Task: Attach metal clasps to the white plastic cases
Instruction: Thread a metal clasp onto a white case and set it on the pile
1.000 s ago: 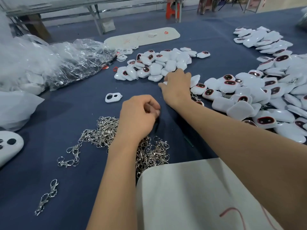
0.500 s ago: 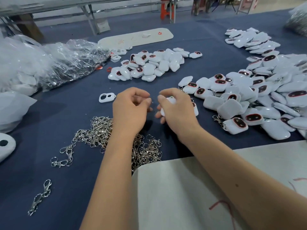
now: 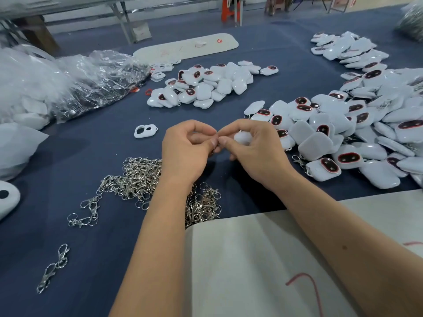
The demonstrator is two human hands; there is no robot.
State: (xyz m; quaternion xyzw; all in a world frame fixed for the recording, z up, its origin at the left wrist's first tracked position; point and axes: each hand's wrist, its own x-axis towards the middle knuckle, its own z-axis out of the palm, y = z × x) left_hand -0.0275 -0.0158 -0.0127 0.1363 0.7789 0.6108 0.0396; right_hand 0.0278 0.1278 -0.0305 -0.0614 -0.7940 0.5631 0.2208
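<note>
In the head view, the right hand (image 3: 254, 149) curls around a white plastic case (image 3: 243, 137), glossy and rounded, held above the blue table (image 3: 91, 248) at centre; only a small patch shows between the fingers. The left hand (image 3: 185, 152) meets it fingertip to fingertip, thumb and forefinger pinched together, presumably on a clasp, though the metal itself is hidden. A tangled heap of silver metal clasps (image 3: 137, 179) lies just under the left wrist, partly covered by the forearm. Finished cases (image 3: 343, 133) with dark red-rimmed ovals pile up to the right, cut off at the frame edge.
</note>
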